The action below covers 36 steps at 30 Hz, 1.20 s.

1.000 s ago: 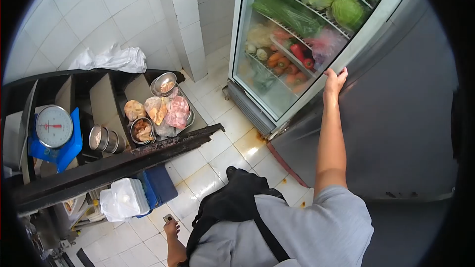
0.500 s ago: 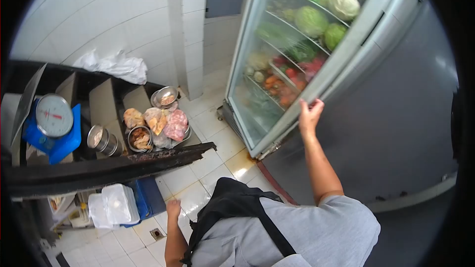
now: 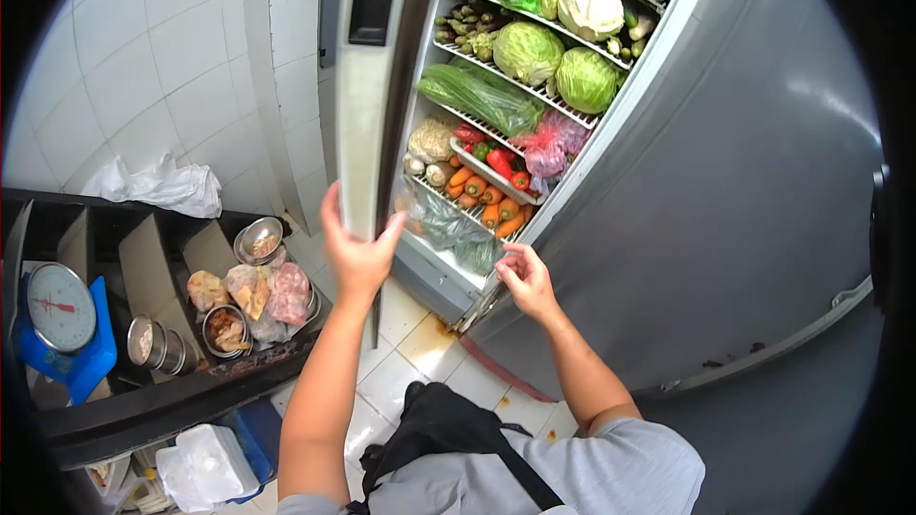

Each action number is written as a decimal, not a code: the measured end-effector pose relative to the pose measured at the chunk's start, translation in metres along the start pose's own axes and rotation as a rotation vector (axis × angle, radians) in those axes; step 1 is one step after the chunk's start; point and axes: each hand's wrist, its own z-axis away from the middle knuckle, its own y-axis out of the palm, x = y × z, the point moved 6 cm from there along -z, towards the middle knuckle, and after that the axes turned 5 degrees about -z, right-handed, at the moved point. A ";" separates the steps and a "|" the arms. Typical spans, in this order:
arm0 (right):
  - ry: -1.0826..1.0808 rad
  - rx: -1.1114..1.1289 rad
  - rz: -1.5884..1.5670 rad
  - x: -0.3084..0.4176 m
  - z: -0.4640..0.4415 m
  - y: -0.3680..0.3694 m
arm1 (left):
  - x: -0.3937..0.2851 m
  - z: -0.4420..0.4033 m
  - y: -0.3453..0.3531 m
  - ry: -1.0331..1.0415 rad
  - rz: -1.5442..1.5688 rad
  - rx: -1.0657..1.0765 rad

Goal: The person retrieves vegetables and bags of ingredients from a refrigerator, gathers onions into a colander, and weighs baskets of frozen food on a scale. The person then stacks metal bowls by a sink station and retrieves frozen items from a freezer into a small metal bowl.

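The fridge door (image 3: 363, 133) stands swung open, seen edge-on. My left hand (image 3: 361, 253) is at the lower part of that edge, with thumb and fingers spread on either side of it. In front of the lower shelves, near the right side of the fridge opening, my right hand (image 3: 525, 281) is raised with its fingers apart and bent, holding nothing. Carrots (image 3: 491, 198) lie on a low shelf, with red peppers (image 3: 501, 164) in a tray just above. Green cabbages (image 3: 528, 52), a pale cauliflower (image 3: 591, 11) and bagged greens (image 3: 482, 100) fill the shelves higher up.
On the left, a dark-edged counter (image 3: 172, 386) holds a dial scale (image 3: 61, 307), metal bowls (image 3: 227, 331) and bagged meat (image 3: 288, 293). White lidded containers (image 3: 205, 463) sit beneath it. A large grey metal panel (image 3: 706, 200) stands to the right of the fridge.
The glass door has swung open to the left, uncovering the shelves. My left hand has come up from low down to the door's edge. My right hand has left the door frame.
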 end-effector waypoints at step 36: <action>-0.517 -1.048 1.403 0.521 -0.423 -0.244 | 0.121 -0.016 -0.125 0.052 -0.183 -0.177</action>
